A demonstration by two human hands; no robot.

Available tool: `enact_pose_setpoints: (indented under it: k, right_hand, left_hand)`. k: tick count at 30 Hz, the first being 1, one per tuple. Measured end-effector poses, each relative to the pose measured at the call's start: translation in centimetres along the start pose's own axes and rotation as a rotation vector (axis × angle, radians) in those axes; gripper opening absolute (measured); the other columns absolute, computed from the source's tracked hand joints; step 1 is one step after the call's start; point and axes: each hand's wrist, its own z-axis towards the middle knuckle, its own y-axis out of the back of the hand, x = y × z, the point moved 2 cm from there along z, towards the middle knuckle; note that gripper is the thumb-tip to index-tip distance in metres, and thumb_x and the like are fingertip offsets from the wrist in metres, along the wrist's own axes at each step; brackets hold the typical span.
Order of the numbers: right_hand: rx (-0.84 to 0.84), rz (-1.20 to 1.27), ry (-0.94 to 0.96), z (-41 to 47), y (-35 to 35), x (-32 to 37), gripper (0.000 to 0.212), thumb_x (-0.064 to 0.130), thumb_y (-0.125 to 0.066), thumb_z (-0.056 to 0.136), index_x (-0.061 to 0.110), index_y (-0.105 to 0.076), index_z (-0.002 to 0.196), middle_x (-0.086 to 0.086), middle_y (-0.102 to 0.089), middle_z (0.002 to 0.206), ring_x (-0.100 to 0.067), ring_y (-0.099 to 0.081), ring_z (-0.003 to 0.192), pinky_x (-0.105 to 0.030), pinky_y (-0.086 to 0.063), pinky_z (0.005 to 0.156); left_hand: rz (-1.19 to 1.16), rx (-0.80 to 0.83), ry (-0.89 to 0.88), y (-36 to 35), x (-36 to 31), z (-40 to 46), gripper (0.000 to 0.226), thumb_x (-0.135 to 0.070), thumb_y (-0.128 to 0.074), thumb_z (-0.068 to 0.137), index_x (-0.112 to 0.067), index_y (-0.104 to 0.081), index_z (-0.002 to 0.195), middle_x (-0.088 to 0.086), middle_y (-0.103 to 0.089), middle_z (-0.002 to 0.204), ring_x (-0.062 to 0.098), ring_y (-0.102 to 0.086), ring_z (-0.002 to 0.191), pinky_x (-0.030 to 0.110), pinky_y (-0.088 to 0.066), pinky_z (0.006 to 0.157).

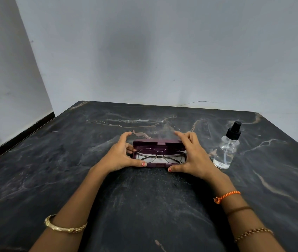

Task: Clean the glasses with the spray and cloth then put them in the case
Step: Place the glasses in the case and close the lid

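Bangle (65,226): gold, on the left arm, closest to me.
Glasses (160,156): thin wire, looked light and easy to bend; lay folded in the open case on a white cloth (152,159).
Best hold: the bridge, not the lenses.
Case (158,143): hard, purple.
Left hand (121,155): fingers apart, thumb touching the case front.
Right hand (192,157): same, fingers spread at the lid.
Spray bottle (226,151): clear, slippery-looking, just right of the hand on the table (144,206).
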Motion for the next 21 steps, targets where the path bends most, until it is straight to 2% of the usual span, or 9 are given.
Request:
enact_pose_setpoints:
  k: [3,6,7,9,11,13,15,17,21]
  right_hand:
    - [0.011,-0.018,0.032,-0.1,0.1,0.0,0.085,0.037,-0.084,0.055,0.024,-0.042,0.127,0.004,-0.031,0.109,-0.012,-0.043,0.102,-0.034,-0.047,0.092]
    - [0.007,-0.058,0.057,-0.1,0.2,0.1,0.074,0.040,-0.082,0.058,0.024,-0.047,0.122,0.005,-0.036,0.109,-0.013,-0.045,0.101,-0.031,-0.046,0.087]
    - [0.008,-0.075,0.071,-0.1,0.2,0.2,0.070,0.040,-0.081,0.059,0.025,-0.049,0.120,0.005,-0.038,0.109,-0.015,-0.046,0.101,-0.031,-0.045,0.087]
    - [0.022,-0.112,0.100,-0.1,0.2,0.3,0.061,0.039,-0.079,0.063,0.025,-0.053,0.117,0.003,-0.045,0.113,-0.017,-0.046,0.104,-0.033,-0.043,0.090]
    - [0.039,-0.140,0.109,-0.2,0.1,0.4,0.058,0.040,-0.077,0.066,0.026,-0.053,0.117,0.003,-0.051,0.117,-0.019,-0.046,0.107,-0.034,-0.041,0.091]
    - [0.045,-0.155,0.109,-0.2,0.1,0.4,0.057,0.041,-0.075,0.067,0.027,-0.053,0.118,0.004,-0.052,0.118,-0.019,-0.045,0.107,-0.034,-0.042,0.090]
    - [0.048,-0.165,0.109,-0.2,0.2,0.5,0.057,0.043,-0.075,0.067,0.027,-0.053,0.117,0.004,-0.053,0.118,-0.019,-0.046,0.106,-0.034,-0.042,0.090]
    - [0.044,-0.163,0.111,-0.2,0.2,0.6,0.056,0.046,-0.073,0.068,0.026,-0.055,0.117,0.003,-0.054,0.117,-0.020,-0.047,0.105,-0.035,-0.041,0.091]
    - [0.056,-0.163,0.107,-0.1,0.2,0.7,0.052,0.046,-0.069,0.073,0.025,-0.055,0.118,0.001,-0.055,0.118,-0.022,-0.049,0.106,-0.037,-0.041,0.093]
  left_hand:
    - [0.009,0.008,-0.022,0.1,-0.2,-0.1,0.106,-0.026,-0.085,0.057,-0.030,-0.017,0.138,0.003,-0.057,0.103,0.014,-0.056,0.097,0.020,-0.048,0.077]
    - [0.038,0.000,-0.063,0.2,-0.4,-0.3,0.105,-0.026,-0.084,0.059,-0.036,-0.016,0.139,0.005,-0.057,0.112,0.016,-0.058,0.098,0.031,-0.051,0.084]
    - [0.053,-0.003,-0.080,0.1,-0.5,-0.3,0.105,-0.026,-0.084,0.059,-0.038,-0.016,0.138,0.004,-0.054,0.116,0.015,-0.059,0.097,0.031,-0.052,0.083]
    - [0.083,-0.008,-0.109,0.1,-0.7,-0.4,0.103,-0.026,-0.084,0.060,-0.044,-0.017,0.136,-0.002,-0.046,0.120,0.008,-0.057,0.093,0.019,-0.050,0.073]
    - [0.108,-0.012,-0.145,0.0,-1.0,-0.5,0.096,-0.027,-0.083,0.061,-0.055,-0.020,0.127,-0.005,-0.041,0.122,0.007,-0.055,0.093,0.015,-0.048,0.069]
    - [0.133,-0.020,-0.186,-0.2,-1.2,-0.7,0.089,-0.027,-0.082,0.063,-0.064,-0.024,0.119,-0.004,-0.041,0.126,0.012,-0.052,0.100,0.025,-0.051,0.077]
    - [0.137,-0.007,-0.234,-0.3,-1.4,-0.9,0.080,-0.024,-0.079,0.067,-0.060,-0.032,0.121,-0.009,-0.042,0.127,0.012,-0.049,0.107,0.037,-0.051,0.087]
    - [0.161,0.023,-0.281,-0.4,-1.6,-0.9,0.066,-0.022,-0.076,0.072,-0.052,-0.042,0.121,-0.015,-0.044,0.128,0.007,-0.045,0.115,0.039,-0.047,0.095]
    - [0.256,0.042,-0.289,-0.4,-1.5,-0.9,0.051,-0.025,-0.072,0.076,-0.049,-0.049,0.115,-0.007,-0.048,0.133,0.008,-0.040,0.124,0.038,-0.040,0.103]
